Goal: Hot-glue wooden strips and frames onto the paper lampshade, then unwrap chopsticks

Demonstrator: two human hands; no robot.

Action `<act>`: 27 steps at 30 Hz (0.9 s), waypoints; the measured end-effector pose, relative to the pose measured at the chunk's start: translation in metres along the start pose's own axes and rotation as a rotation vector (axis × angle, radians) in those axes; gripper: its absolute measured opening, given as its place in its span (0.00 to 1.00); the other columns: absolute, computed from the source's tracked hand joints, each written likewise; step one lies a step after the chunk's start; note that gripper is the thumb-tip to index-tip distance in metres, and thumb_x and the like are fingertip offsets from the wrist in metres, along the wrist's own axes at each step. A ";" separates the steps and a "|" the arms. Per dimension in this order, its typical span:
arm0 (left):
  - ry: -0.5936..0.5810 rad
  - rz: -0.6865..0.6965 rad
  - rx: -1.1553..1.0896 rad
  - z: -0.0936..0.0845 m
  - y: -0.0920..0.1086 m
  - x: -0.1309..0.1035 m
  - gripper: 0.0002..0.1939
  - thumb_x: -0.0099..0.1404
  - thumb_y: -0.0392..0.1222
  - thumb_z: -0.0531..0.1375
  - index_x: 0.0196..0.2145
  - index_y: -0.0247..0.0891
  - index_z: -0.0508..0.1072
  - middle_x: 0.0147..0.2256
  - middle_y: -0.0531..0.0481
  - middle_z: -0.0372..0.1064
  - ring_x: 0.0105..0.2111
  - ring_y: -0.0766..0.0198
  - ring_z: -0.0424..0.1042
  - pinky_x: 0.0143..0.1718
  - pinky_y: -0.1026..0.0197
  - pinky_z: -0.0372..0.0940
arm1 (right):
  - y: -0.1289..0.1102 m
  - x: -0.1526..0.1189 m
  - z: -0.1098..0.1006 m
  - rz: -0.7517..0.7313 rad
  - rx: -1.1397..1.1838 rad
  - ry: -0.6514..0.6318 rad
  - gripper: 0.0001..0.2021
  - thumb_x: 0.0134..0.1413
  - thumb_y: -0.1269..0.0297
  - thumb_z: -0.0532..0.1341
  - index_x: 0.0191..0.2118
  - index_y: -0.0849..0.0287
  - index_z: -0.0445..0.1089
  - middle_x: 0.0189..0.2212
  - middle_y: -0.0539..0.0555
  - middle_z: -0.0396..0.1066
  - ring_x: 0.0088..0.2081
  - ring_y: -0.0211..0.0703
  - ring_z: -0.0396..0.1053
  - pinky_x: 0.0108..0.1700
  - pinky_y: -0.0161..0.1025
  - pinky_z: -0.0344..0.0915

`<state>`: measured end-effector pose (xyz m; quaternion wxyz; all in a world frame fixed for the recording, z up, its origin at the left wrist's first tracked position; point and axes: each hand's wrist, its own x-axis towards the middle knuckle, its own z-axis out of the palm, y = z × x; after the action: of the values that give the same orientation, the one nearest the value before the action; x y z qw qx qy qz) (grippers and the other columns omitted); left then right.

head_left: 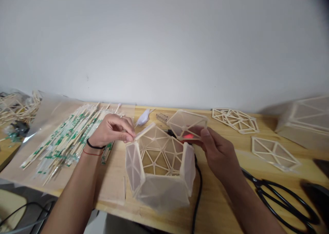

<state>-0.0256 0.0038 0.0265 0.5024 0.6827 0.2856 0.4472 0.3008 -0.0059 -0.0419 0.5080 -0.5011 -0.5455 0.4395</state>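
Observation:
An open bowl-like shell [161,191] of pentagonal stick frames covered in translucent sheet stands on the table between my hands. My left hand [118,128] pinches finger and thumb together at the shell's upper left corner; whether anything small is between the tips is hidden. In my right hand [218,153] is a loose pentagonal panel [186,121], stick ribs meeting at its centre, gripped by its right corner. This panel is tilted above the shell's far right rim. A red glow shows at the panel's lower edge, its source partly hidden.
Wrapped chopsticks [69,138] lie piled on a clear sheet at left. A black cable [199,193] runs beside the shell. At right are stick frames [235,120], another panel [275,153], black-handled scissors [280,196] and a larger covered shape [305,121]. A wall stands behind.

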 end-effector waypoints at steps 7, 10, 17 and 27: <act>-0.018 -0.002 -0.011 0.000 0.000 -0.003 0.04 0.62 0.36 0.74 0.31 0.35 0.85 0.25 0.46 0.75 0.25 0.66 0.71 0.27 0.64 0.66 | -0.001 -0.001 0.000 -0.011 -0.001 -0.011 0.27 0.64 0.34 0.61 0.47 0.53 0.81 0.45 0.57 0.85 0.42 0.52 0.85 0.48 0.49 0.83; 0.014 0.030 -0.096 0.004 -0.003 -0.004 0.08 0.67 0.42 0.70 0.32 0.35 0.81 0.24 0.49 0.70 0.22 0.67 0.67 0.25 0.65 0.65 | 0.001 -0.001 -0.001 -0.021 -0.014 -0.002 0.26 0.65 0.35 0.61 0.47 0.53 0.81 0.45 0.57 0.85 0.42 0.52 0.85 0.48 0.49 0.83; 0.436 0.157 -0.420 0.004 -0.001 0.003 0.15 0.54 0.41 0.79 0.29 0.37 0.76 0.24 0.56 0.63 0.20 0.76 0.58 0.19 0.75 0.60 | 0.002 0.000 -0.001 -0.008 -0.018 -0.013 0.28 0.65 0.34 0.60 0.48 0.53 0.81 0.47 0.58 0.85 0.42 0.53 0.85 0.50 0.52 0.82; 0.619 0.095 -0.410 -0.002 -0.007 0.008 0.14 0.50 0.39 0.79 0.27 0.40 0.77 0.23 0.57 0.75 0.19 0.76 0.65 0.19 0.76 0.62 | 0.001 0.000 0.000 -0.026 -0.043 -0.008 0.27 0.66 0.34 0.59 0.48 0.53 0.81 0.46 0.57 0.84 0.45 0.54 0.84 0.52 0.52 0.81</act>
<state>-0.0234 0.0138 0.0225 0.4974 0.4129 0.2963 0.7031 0.3011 -0.0058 -0.0425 0.5007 -0.5032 -0.5633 0.4229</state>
